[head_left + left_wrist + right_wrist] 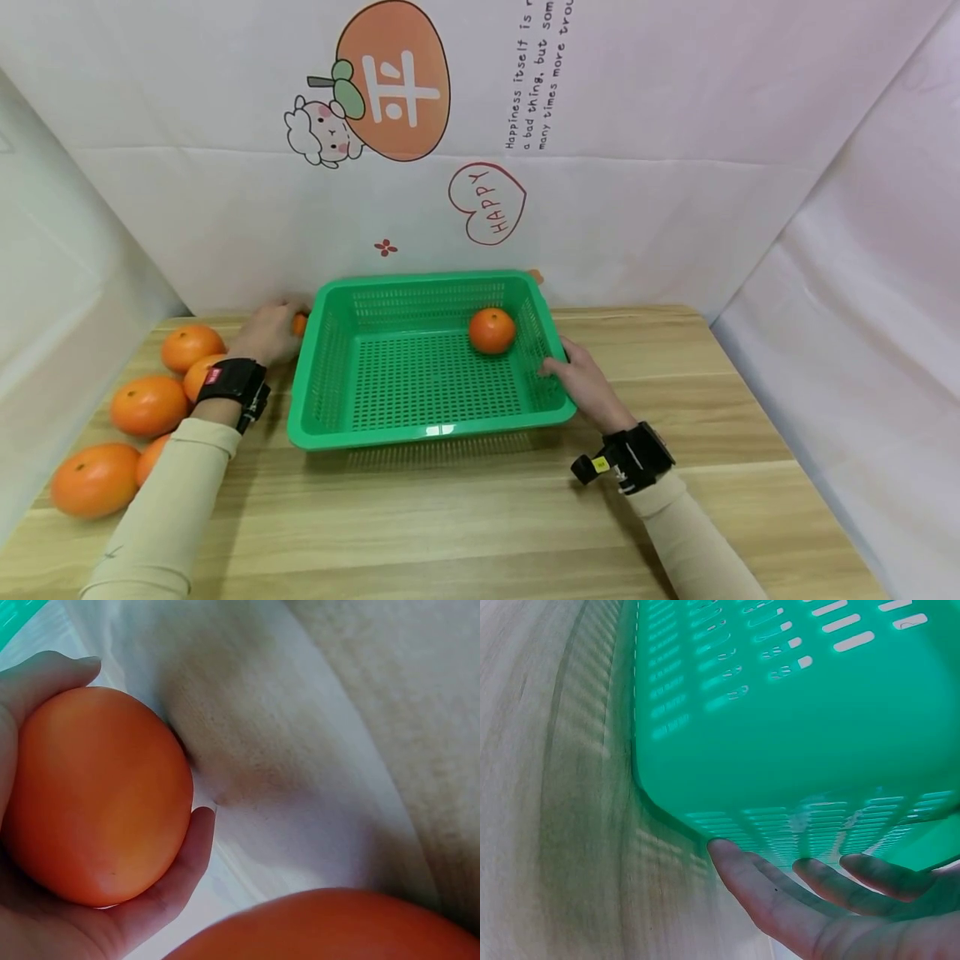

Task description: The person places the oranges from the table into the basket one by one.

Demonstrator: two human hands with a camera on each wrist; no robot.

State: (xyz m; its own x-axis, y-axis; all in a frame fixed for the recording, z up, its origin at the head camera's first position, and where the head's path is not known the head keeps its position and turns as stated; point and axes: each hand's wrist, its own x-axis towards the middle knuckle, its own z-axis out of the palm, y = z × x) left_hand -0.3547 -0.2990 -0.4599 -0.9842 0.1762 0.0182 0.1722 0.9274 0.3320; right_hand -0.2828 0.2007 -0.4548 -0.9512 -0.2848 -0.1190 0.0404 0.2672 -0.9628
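Note:
My left hand (pixel 266 333) is at the back left, beside the green plastic basket. It holds a mandarin orange (pixel 97 795), with fingers and thumb curled round the fruit in the left wrist view. In the head view only a sliver of that mandarin shows past the fingers. On the other side, my right hand (pixel 588 383) grips the right rim of the basket (pixel 442 430), thumb inside and fingers along the outer wall. One mandarin (pixel 492 331) lies in the basket, toward its back right corner.
More mandarins (pixel 148 406) lie along the left side of the wooden table (pixel 480 517), some partly hidden under my left arm. A white printed cloth (pixel 637 225) stands behind the table, with white cloth on both sides too.

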